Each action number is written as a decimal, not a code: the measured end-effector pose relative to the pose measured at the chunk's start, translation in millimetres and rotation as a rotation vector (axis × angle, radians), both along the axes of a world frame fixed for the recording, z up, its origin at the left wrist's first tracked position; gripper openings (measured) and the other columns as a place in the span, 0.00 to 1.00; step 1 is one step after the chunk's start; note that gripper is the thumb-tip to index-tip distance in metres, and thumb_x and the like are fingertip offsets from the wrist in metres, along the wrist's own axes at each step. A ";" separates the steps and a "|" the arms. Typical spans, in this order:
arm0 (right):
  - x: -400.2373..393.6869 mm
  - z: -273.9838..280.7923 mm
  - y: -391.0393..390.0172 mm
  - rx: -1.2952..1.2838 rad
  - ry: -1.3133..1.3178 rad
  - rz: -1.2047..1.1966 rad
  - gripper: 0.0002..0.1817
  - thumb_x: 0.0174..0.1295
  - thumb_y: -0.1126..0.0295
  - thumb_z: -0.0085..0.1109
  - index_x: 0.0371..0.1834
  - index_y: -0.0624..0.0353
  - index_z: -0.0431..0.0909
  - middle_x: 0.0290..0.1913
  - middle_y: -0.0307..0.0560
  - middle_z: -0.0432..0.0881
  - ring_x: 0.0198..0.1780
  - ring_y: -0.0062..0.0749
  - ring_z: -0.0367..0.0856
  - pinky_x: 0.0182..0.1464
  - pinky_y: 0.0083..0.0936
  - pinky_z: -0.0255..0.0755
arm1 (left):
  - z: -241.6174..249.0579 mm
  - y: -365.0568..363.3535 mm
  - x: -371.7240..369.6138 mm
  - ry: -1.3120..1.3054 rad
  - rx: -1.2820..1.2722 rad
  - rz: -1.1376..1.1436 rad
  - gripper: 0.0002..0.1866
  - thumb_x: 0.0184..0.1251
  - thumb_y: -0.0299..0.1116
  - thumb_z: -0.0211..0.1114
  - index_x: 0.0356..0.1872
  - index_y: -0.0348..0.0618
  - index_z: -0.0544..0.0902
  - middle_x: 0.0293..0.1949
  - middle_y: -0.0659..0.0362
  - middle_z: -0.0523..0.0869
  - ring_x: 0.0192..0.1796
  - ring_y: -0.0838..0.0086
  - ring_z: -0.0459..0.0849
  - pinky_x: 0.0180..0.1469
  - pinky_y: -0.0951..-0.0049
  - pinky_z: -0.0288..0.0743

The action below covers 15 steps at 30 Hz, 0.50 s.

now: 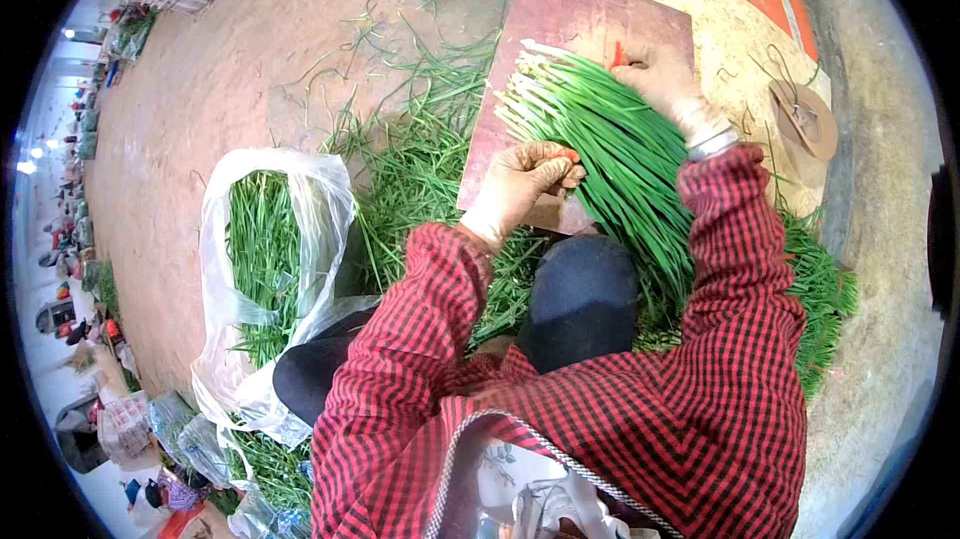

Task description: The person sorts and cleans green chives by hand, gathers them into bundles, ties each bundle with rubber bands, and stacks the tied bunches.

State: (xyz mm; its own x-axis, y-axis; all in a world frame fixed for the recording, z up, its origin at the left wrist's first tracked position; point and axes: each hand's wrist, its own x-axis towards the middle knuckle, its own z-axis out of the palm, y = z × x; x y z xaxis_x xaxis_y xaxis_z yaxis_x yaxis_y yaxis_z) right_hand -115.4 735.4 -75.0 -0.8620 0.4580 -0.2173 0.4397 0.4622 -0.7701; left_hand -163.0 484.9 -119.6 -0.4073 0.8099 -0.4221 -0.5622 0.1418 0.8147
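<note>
A thick bunch of green chives lies across the reddish board, its pale stem ends toward the upper left. At the near side of the bunch, my left hand is closed, with a bit of red strip at its fingertips. Across the bunch, my right hand is closed on a red strip whose end sticks up past the fingers. Whether both red pieces are one strip under the chives is hidden. Both hands wear thin, soiled pale gloves.
Loose green leaves cover the floor left of the board. An open white plastic bag holding greens stands at left. More chives lie at right, below a round beige object. My knee is against the board's near edge.
</note>
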 end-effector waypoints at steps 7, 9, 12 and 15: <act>24.3 -48.3 -87.8 0.631 0.318 -0.056 0.10 0.65 0.62 0.55 0.45 0.45 0.83 0.41 0.44 0.83 0.36 0.42 0.83 0.36 0.35 0.76 | 21.9 -7.9 29.2 0.024 -0.030 0.090 0.08 0.73 0.29 0.59 0.45 0.35 0.81 0.33 0.59 0.86 0.36 0.78 0.84 0.40 0.76 0.81; 26.2 -48.9 -92.6 0.584 0.363 -0.065 0.09 0.64 0.63 0.56 0.45 0.45 0.83 0.40 0.43 0.83 0.37 0.42 0.83 0.36 0.34 0.76 | 31.6 -8.7 34.4 0.084 -0.055 0.075 0.08 0.73 0.28 0.59 0.45 0.35 0.81 0.32 0.60 0.86 0.35 0.78 0.84 0.38 0.77 0.82; 38.6 -43.8 -102.5 0.531 0.400 -0.037 0.09 0.62 0.66 0.59 0.45 0.47 0.84 0.39 0.43 0.84 0.38 0.41 0.84 0.38 0.33 0.77 | 22.2 -3.7 37.3 0.123 -0.045 0.076 0.07 0.73 0.28 0.58 0.44 0.35 0.81 0.32 0.59 0.87 0.31 0.78 0.85 0.35 0.77 0.82; 56.1 -43.1 -111.6 0.277 0.463 0.031 0.12 0.58 0.74 0.61 0.45 0.50 0.84 0.42 0.44 0.85 0.40 0.38 0.85 0.41 0.27 0.78 | 21.2 -2.3 35.5 0.088 -0.105 0.085 0.07 0.71 0.29 0.61 0.43 0.35 0.80 0.31 0.56 0.87 0.30 0.77 0.85 0.32 0.75 0.82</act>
State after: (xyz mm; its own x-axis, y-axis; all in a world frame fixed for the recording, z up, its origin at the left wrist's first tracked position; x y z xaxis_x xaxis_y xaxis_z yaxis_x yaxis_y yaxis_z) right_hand -59.3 623.8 -118.2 -0.8531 0.4168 0.3138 0.0660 0.6828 -0.7276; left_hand -127.5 482.6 -98.4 -0.5114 0.7242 -0.4627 -0.5031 0.1842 0.8444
